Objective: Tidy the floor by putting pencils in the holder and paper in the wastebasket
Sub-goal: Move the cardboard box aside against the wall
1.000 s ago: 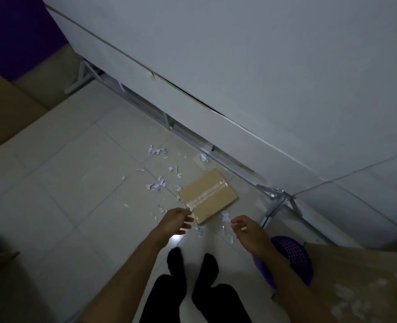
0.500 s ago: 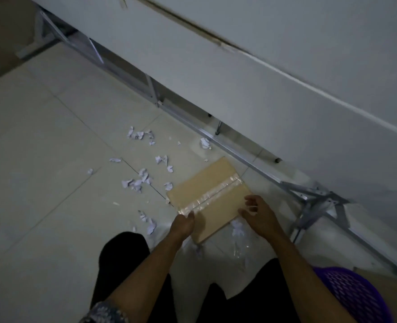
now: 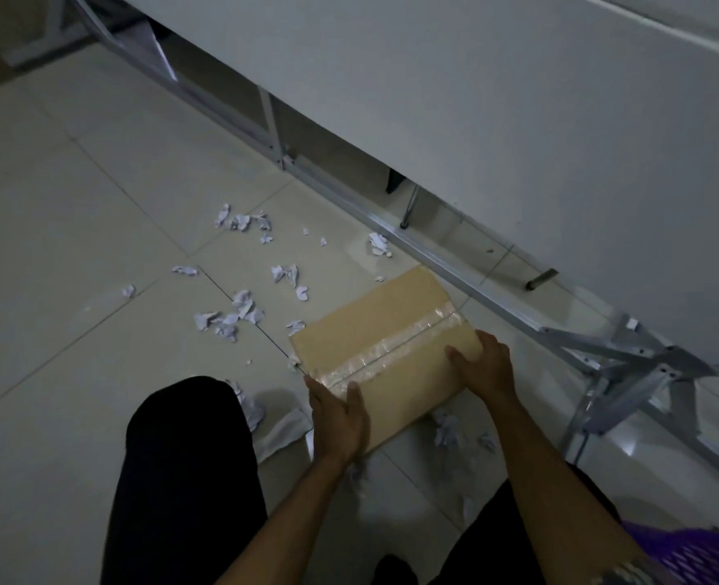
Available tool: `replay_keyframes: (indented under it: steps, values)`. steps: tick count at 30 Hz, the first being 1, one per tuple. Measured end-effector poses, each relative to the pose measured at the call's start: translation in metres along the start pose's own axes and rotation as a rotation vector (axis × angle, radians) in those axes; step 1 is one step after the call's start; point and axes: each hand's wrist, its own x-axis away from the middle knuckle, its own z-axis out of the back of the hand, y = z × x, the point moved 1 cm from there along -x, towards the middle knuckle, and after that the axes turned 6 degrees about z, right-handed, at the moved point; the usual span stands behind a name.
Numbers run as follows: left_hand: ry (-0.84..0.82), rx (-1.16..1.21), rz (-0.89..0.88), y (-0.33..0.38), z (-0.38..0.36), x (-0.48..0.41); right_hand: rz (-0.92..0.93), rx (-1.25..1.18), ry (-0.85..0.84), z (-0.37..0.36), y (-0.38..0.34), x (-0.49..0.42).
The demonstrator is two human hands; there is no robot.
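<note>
Grips: left grip and right grip both clamp box.
Todo: paper scattered mid-frame; wastebasket lower right.
Unseen: pencils, holder.

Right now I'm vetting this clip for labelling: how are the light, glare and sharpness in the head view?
Head view: dim and bluish, the dark trousers nearly lose detail; soft glare on the floor tiles between the knees; the tape on the cardboard box glints; paper scraps look fairly sharp; the purple wastebasket is cropped at the lower right corner.
</note>
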Motion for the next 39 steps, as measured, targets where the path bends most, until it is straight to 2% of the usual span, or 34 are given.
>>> replay_keyframes:
  steps: [4,7,10,14,18,25,28,32,36,39]
  values:
    - [-0.1,0.092,-0.05,0.003,0.018,0.004,-0.239,-0.341,-0.04,0.002,0.01,0.013]
    - [-0.147,0.186,0.05,0.017,0.025,0.005,-0.242,-0.434,-0.038,0.003,0.005,0.015]
    - [-0.214,0.321,0.109,0.034,0.039,0.0,-0.212,-0.405,0.054,0.008,-0.006,0.02]
    - [-0.225,0.263,0.061,0.072,0.081,0.029,-0.228,-0.314,0.102,0.037,-0.035,0.068]
    - [-0.27,0.225,0.034,0.132,0.128,0.076,-0.277,-0.377,0.112,0.085,-0.08,0.124]
    - [-0.276,0.009,-0.05,0.255,0.227,0.184,-0.3,-0.392,0.113,0.184,-0.2,0.222]
    - [-0.275,-0.034,-0.076,0.306,0.268,0.232,-0.312,-0.395,0.055,0.228,-0.248,0.258]
    - [-0.295,-0.104,-0.123,0.368,0.316,0.297,-0.299,-0.381,-0.006,0.289,-0.305,0.301]
    - [-0.318,-0.197,-0.226,0.411,0.348,0.358,-0.278,-0.389,0.028,0.339,-0.343,0.338]
    - [-0.284,-0.184,-0.252,0.425,0.373,0.393,-0.214,-0.412,0.06,0.371,-0.37,0.36]
